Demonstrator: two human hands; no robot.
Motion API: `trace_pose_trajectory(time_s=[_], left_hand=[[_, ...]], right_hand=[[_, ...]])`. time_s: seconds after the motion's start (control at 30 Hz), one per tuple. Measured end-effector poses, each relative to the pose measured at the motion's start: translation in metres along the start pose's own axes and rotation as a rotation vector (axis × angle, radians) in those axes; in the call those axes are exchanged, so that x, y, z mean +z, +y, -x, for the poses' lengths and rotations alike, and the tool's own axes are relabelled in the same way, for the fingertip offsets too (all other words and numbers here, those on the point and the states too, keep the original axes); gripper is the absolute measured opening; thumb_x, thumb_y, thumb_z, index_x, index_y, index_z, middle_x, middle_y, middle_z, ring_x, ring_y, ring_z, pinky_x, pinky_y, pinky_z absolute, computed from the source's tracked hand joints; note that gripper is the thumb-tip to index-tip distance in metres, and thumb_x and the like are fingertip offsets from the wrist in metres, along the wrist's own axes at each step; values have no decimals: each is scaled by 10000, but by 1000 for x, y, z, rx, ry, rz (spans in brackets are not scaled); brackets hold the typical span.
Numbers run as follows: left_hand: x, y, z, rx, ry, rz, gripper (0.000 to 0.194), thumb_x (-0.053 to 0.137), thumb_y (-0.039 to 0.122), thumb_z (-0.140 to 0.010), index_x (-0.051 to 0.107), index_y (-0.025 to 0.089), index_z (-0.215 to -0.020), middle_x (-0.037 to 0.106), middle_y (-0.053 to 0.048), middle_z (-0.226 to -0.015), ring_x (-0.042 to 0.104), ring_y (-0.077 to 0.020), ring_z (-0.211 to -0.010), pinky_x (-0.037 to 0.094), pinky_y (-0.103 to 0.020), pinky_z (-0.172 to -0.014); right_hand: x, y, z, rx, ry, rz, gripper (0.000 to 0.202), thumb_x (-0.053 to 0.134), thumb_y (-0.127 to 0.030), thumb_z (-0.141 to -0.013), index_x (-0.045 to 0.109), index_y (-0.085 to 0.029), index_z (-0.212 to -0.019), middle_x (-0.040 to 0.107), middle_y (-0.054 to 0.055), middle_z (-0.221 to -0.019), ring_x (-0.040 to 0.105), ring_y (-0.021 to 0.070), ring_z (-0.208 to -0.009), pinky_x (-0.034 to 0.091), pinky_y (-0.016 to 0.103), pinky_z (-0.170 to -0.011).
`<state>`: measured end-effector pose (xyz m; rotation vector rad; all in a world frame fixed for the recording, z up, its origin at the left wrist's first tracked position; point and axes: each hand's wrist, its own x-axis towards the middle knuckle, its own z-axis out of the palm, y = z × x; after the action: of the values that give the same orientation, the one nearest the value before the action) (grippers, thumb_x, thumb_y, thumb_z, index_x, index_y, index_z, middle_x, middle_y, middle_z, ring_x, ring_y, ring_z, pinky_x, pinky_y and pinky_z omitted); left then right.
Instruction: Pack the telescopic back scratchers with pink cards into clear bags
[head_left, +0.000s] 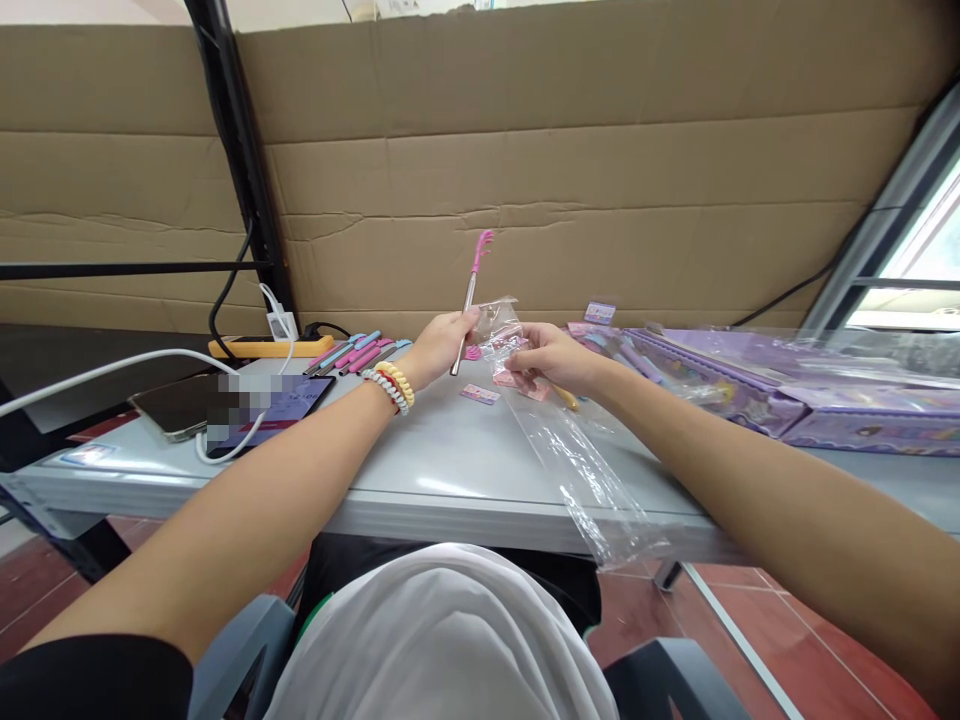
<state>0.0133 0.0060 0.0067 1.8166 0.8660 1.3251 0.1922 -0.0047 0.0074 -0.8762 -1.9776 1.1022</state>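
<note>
A slim metal rod with a pink claw-like head, which looks like a back scratcher (469,290), stands tilted in my left hand (444,345), pinched between thumb and fingers. Close beside it, my right hand (551,358) has its fingers closed on a long clear plastic bag (577,460). The bag's upper end reaches up to my left fingertips; whether they touch it I cannot tell. Its lower end hangs past the table's front edge. Beneath my hands lie a small printed card (480,394) and a pink piece (472,353), partly hidden.
Several pink, blue and grey handles (356,352) lie left of my left hand. Two phones, one a dark phone (176,405), and a white cable (112,360) are farther left. A purple box (750,400) with plastic-wrapped pieces fills the right. Cardboard (600,160) stands behind the table (435,450).
</note>
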Motion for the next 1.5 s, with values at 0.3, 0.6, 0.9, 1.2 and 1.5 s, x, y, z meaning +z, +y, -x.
trace_pose_trajectory(time_s=[0.3,0.6,0.9,1.2,1.5], left_hand=[[-2,1,0,59,101,10,370,481,430,-853,378,178,-604,345,57,-495,313,-51,-396,260,-204,-391],[-3,-3,-5,108,186,53,364,504,492,-824,356,198,-670,313,77,-476,301,-47,-371,261,-197,-373],[-8,-11,-12,173,258,56,390,498,540,-806,370,197,-671,360,67,-518,328,-51,-398,286,-207,-409],[-5,-5,-7,144,211,8,312,453,432,-869,361,199,-684,325,79,-486,321,-56,-390,274,-204,-417],[-4,-6,-3,157,132,-120,293,477,413,-854,395,190,-682,375,72,-500,338,-60,-428,276,-217,-454]], right_hand=[[-2,4,0,27,-26,26,302,618,-160,-675,498,-194,-950,527,-31,-490,455,107,-375,325,223,-340],[-2,-1,1,21,71,88,338,553,-94,-628,542,-168,-958,441,-69,-399,377,82,-343,334,207,-354],[-4,2,0,99,1,123,371,583,-105,-649,545,-180,-1010,447,-50,-407,472,125,-418,283,190,-343],[-4,3,0,80,-57,228,262,630,-181,-694,552,-189,-944,489,-37,-462,434,99,-391,293,191,-349],[2,-7,5,74,-111,341,231,612,-186,-723,575,-166,-950,454,-41,-455,408,87,-403,306,186,-369]])
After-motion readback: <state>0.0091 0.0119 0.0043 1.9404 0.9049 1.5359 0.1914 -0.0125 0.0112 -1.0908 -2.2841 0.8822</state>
